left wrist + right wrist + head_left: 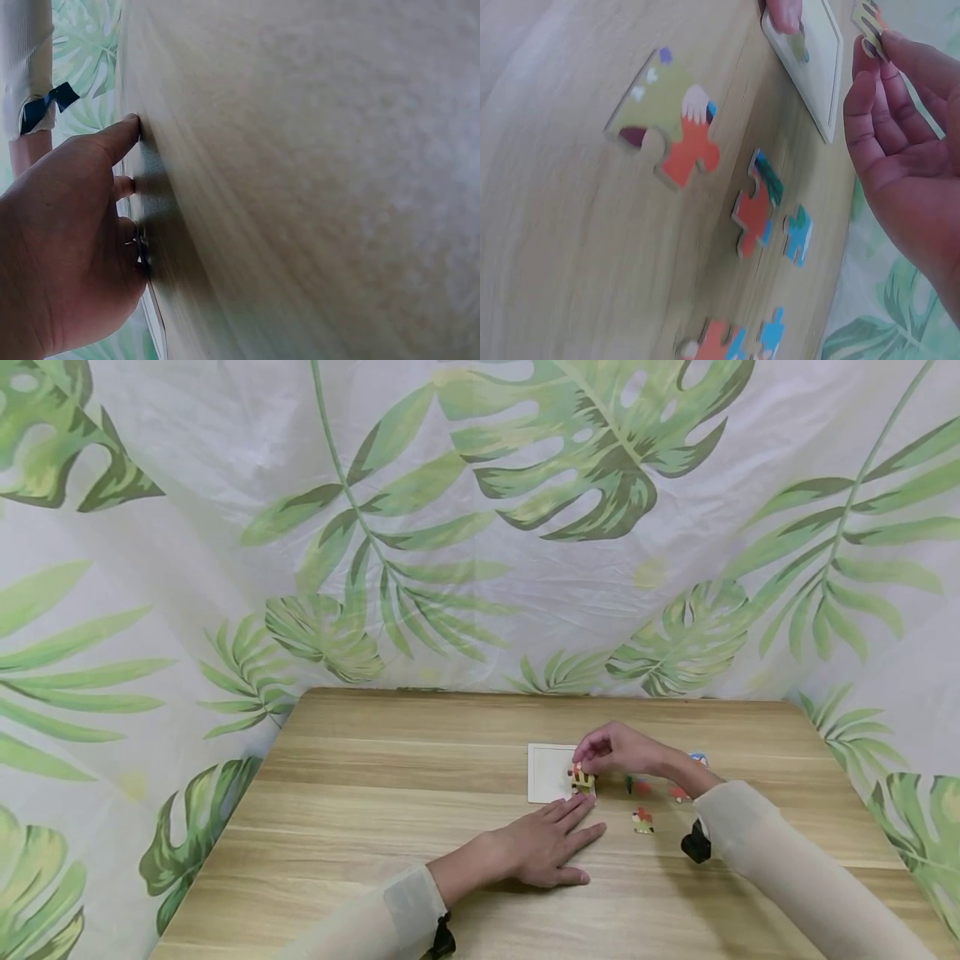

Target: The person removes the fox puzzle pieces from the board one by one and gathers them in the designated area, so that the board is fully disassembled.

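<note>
My right hand [618, 750] pinches a yellow, dark-striped jigsaw piece [870, 28] between thumb and fingertips, tilted up over the right side of a white puzzle tray [547, 770]. Flat and spread, my left hand [546, 845] lies at the tray's near right corner, its fingers straight. In the right wrist view a left fingertip rests at a greenish jigsaw piece [802, 49] inside the tray. The left wrist view shows the left hand from the side, low against the table, with the tray's edge [156, 322] beyond it.
Right of the tray lie several loose jigsaw pieces: a green and orange one [664, 112], an orange and dark green one [756, 210], a blue one [798, 234] and others partly cut off. The wooden table [390, 760] meets a leaf-print cloth [420, 610] at the back.
</note>
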Motion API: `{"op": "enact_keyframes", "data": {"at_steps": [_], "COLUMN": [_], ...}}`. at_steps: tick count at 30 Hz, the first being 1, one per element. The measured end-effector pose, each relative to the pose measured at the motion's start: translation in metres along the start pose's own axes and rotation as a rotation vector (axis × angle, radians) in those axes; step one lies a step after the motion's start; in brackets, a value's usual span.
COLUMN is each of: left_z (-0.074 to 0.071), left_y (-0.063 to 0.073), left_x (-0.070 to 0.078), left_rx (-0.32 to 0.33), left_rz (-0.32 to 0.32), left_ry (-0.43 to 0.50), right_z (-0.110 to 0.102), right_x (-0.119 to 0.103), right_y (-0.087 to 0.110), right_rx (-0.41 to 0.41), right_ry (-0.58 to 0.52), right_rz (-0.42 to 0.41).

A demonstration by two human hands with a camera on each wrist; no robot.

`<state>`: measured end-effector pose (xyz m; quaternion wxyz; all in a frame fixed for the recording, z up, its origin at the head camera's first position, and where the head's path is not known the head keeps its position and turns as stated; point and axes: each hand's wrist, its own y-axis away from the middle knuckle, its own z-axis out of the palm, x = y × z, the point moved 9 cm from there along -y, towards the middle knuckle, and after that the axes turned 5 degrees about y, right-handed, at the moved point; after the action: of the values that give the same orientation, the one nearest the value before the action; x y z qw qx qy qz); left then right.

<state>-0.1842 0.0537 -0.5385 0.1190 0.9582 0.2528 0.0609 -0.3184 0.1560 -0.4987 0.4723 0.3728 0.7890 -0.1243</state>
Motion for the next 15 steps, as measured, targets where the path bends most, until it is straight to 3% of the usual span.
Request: {"op": "enact_keyframes", "data": {"at_steps": [15], "left_z": [-0.001], "left_y": [0.001], "left_x": [0.0], "left_rx": [0.011], "left_rz": [-0.001], "left_ry": [0.018], "right_z": [-0.011], "right_x": [0.012], "right_y": [0.041], "right_rx": [-0.015], "right_ry": [0.027], "right_rz": [0.011]}}
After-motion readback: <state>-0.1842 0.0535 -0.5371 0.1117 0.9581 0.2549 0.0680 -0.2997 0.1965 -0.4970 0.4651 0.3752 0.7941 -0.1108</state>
